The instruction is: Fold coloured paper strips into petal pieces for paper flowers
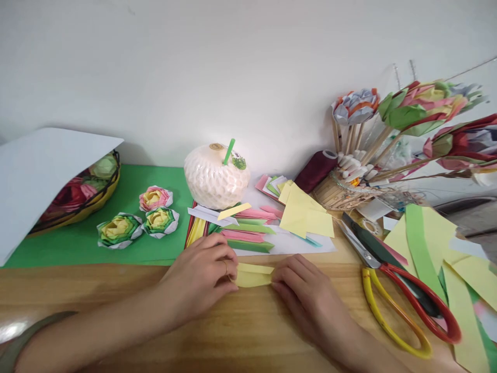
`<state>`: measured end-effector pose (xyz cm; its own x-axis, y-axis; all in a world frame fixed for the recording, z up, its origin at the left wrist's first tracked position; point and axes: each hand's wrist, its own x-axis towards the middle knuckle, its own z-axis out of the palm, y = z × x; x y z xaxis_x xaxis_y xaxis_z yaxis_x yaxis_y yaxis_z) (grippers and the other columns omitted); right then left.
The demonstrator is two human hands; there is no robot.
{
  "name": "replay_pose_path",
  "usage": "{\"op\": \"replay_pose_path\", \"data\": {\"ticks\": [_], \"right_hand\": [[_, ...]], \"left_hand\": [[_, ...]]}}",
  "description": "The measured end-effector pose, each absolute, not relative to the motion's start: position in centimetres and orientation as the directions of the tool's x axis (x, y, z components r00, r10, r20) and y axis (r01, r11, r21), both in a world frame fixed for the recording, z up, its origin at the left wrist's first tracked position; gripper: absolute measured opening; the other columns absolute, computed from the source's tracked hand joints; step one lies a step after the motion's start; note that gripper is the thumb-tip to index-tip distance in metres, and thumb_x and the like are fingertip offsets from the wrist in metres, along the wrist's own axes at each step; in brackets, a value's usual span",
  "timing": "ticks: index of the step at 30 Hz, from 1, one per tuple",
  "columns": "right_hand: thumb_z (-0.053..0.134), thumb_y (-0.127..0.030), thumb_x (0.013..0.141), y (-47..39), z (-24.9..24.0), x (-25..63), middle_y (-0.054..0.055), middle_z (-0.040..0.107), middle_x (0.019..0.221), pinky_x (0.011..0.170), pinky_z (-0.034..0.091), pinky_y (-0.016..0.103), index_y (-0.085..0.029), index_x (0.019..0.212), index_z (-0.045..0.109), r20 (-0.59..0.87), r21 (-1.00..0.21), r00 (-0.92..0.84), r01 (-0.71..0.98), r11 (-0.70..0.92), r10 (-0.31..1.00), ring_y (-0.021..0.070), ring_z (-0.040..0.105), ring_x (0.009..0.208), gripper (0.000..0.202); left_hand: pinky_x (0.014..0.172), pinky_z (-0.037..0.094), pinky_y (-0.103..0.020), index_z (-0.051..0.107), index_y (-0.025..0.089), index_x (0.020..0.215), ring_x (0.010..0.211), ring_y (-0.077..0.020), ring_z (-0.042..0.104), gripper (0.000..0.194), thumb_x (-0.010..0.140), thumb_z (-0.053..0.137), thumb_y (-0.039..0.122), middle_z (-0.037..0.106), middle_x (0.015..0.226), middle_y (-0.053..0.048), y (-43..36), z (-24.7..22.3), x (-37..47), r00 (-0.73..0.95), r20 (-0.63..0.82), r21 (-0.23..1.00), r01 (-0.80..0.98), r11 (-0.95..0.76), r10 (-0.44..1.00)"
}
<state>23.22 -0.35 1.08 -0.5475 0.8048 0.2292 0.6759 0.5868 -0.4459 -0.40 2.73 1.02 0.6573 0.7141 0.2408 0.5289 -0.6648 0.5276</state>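
Observation:
A folded yellow paper strip (254, 275) lies between my hands near the front of the wooden table. My left hand (205, 272) pinches its left end, a ring on one finger. At the right end, the fingertips of my right hand (303, 290) are pressed together on the paper. Just beyond are folded pink strips (246, 236) and green strips (248, 245) on a white sheet. A yellow folded piece (234, 211) rests across a white one (213, 216) in front of the white textured ball-shaped object (217, 176) with a green straw.
Red-and-yellow-handled scissors (411, 300) lie at the right beside yellow paper scraps (466, 311). Three paper flowers (157, 199) sit on a green sheet (77, 248) at the left, near a basket (93, 207). Paper flowers on sticks (411, 109) and a maroon thread spool (316, 171) stand behind.

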Motion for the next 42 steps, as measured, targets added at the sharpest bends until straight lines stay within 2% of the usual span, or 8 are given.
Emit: {"op": "replay_pose_path", "data": {"ticks": [6,16,24,33,37,40,42], "right_hand": [[0.045,-0.017,0.093,-0.2,1.2,23.0,0.004,0.058,0.076,0.062,0.042,0.029,-0.019,0.08,0.054,0.254,-0.455,-0.52,0.68,0.575,0.816,0.0172,0.052,0.072,0.017],[0.044,-0.017,0.093,-0.4,0.6,22.4,0.004,0.056,0.074,0.062,0.038,0.03,-0.02,0.075,0.049,0.241,-0.434,-0.445,0.746,0.506,0.863,0.0183,0.049,0.07,0.019],[0.043,-0.017,0.093,-0.3,0.1,22.2,0.003,0.054,0.073,0.062,0.036,0.03,-0.02,0.074,0.049,0.266,-0.367,-0.451,0.77,0.522,0.852,0.0184,0.047,0.069,0.02],[0.043,-0.016,0.092,-0.3,-0.4,22.1,0.003,0.055,0.072,0.06,0.038,0.03,-0.019,0.072,0.049,0.323,-0.232,-0.475,0.799,0.555,0.819,0.0185,0.048,0.068,0.021],[0.041,-0.014,0.093,-0.5,-0.2,22.1,0.006,0.058,0.085,0.066,0.041,0.032,-0.017,0.088,0.054,0.352,-0.208,-0.479,0.798,0.566,0.804,0.0203,0.051,0.077,0.014],[0.037,-0.014,0.096,-0.6,0.1,22.2,0.007,0.058,0.097,0.072,0.042,0.033,-0.018,0.108,0.055,0.32,-0.197,-0.525,0.778,0.597,0.789,0.0208,0.051,0.085,0.022],[0.036,-0.016,0.097,-0.5,0.3,22.2,0.006,0.059,0.098,0.074,0.043,0.033,-0.02,0.112,0.056,0.284,-0.217,-0.543,0.766,0.604,0.79,0.0204,0.051,0.087,0.025]], "left_hand": [[0.079,0.046,-0.036,0.065,0.019,0.075,0.089,-0.0206,0.051,0.017,0.087,0.054,0.016,0.066,0.083,-0.002,2.5,0.5,-0.1,0.584,0.292,0.577,0.525,-0.626,0.758],[0.084,0.042,-0.041,0.062,0.017,0.076,0.092,-0.0221,0.05,0.016,0.088,0.053,0.014,0.063,0.084,-0.002,1.9,0.5,0.3,0.532,0.228,0.61,0.575,-0.545,0.816],[0.079,0.04,-0.041,0.06,0.016,0.07,0.089,-0.0217,0.05,0.019,0.087,0.052,0.014,0.061,0.082,-0.002,2.0,0.7,0.6,0.511,0.193,0.605,0.61,-0.512,0.838],[0.077,0.04,-0.04,0.06,0.015,0.068,0.087,-0.0222,0.049,0.016,0.081,0.052,0.012,0.059,0.079,-0.003,2.3,0.8,0.8,0.505,0.14,0.53,0.689,-0.495,0.852],[0.077,0.04,-0.04,0.059,0.016,0.069,0.089,-0.0231,0.048,0.014,0.081,0.053,0.013,0.057,0.081,-0.003,2.3,0.8,0.8,0.515,0.118,0.499,0.708,-0.499,0.849],[0.077,0.041,-0.042,0.057,0.016,0.071,0.089,-0.024,0.047,0.012,0.081,0.051,0.013,0.057,0.084,-0.004,2.2,0.9,0.7,0.526,0.104,0.476,0.718,-0.507,0.844],[0.077,0.041,-0.044,0.055,0.016,0.074,0.089,-0.0247,0.047,0.011,0.083,0.048,0.012,0.057,0.086,-0.005,2.0,0.9,0.7,0.533,0.127,0.466,0.712,-0.524,0.837]]}}
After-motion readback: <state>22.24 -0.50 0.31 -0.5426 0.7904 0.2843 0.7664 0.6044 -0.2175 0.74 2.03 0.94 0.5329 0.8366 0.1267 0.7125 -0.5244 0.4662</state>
